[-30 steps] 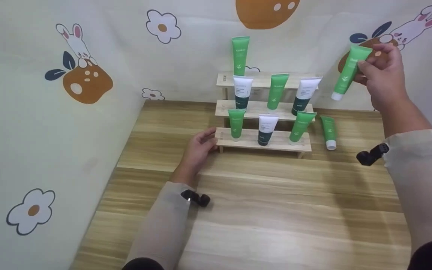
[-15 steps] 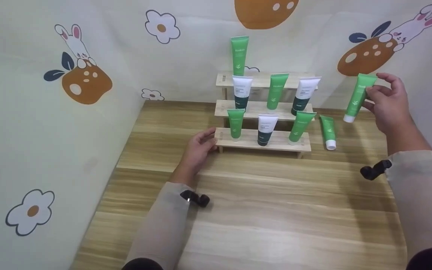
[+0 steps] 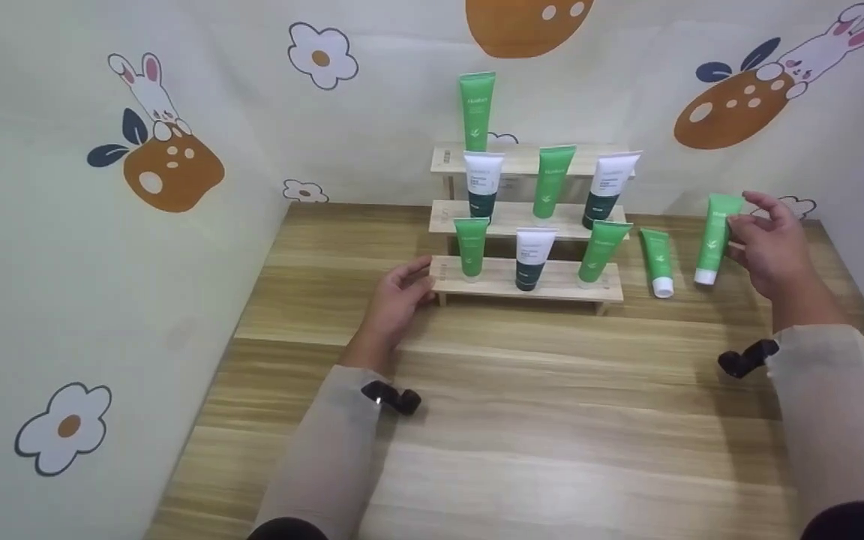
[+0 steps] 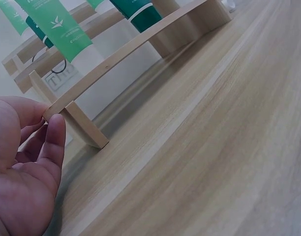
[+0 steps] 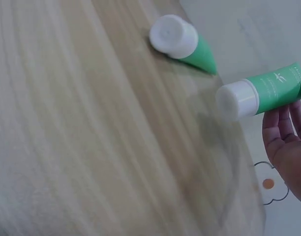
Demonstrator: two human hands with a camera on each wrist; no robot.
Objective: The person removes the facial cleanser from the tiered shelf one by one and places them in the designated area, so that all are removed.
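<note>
My right hand [image 3: 775,244] holds a green squeeze tube [image 3: 715,238] by its upper part, cap end down. In the right wrist view its white cap [image 5: 237,101] hangs over the tabletop; I cannot tell whether it touches. Left of it another green tube [image 3: 658,259] lies on the table, white cap toward me. At the left end of the three-tier wooden display rack [image 3: 439,283], my left hand [image 3: 396,304] pinches the lowest shelf's corner between thumb and finger. In the left wrist view the shelf corner [image 4: 56,104] shows between them.
Several tubes stand on the rack, including a white-and-dark-green tube [image 3: 535,259] on the lowest tier and a lone green tube [image 3: 476,112] at the top left. A patterned cloth wall [image 3: 387,120] rises behind the wood-grain table [image 3: 522,420].
My right hand has come down from beside the rack's top toward the table, moving slightly right, with the green tube turning more upright. My left hand has kept its place on the rack.
</note>
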